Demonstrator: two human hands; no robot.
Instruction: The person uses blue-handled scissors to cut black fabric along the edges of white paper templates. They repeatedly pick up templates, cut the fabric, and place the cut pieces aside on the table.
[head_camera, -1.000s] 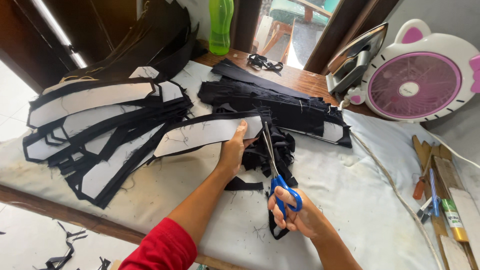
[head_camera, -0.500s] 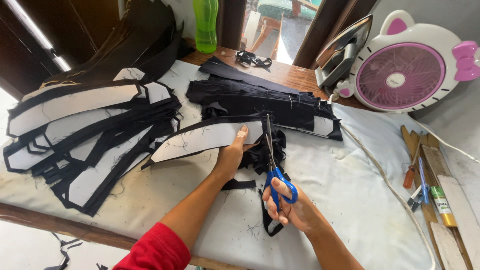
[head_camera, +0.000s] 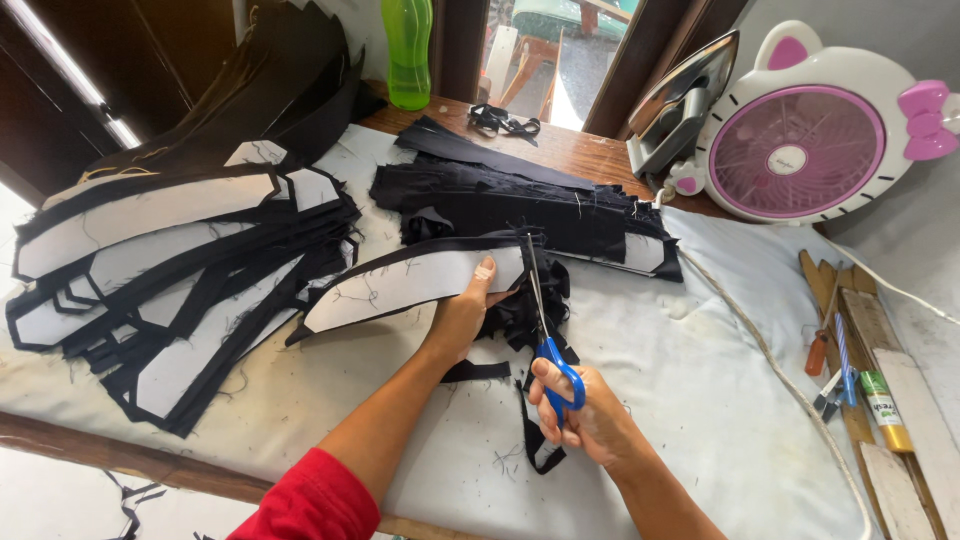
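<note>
One long white-faced, black-edged fabric piece (head_camera: 415, 283), left hand (head_camera: 462, 318) pinching it, right hand (head_camera: 590, 420) gripping blue-handled scissors (head_camera: 545, 330).

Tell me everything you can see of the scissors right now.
The scissors have blue plastic handle loops and long, slim metal blades. The right hand grips the handles, thumb through one loop. The blades point away from the person, tips at the black fabric edge of the white-faced piece that the left hand pins.
</note>
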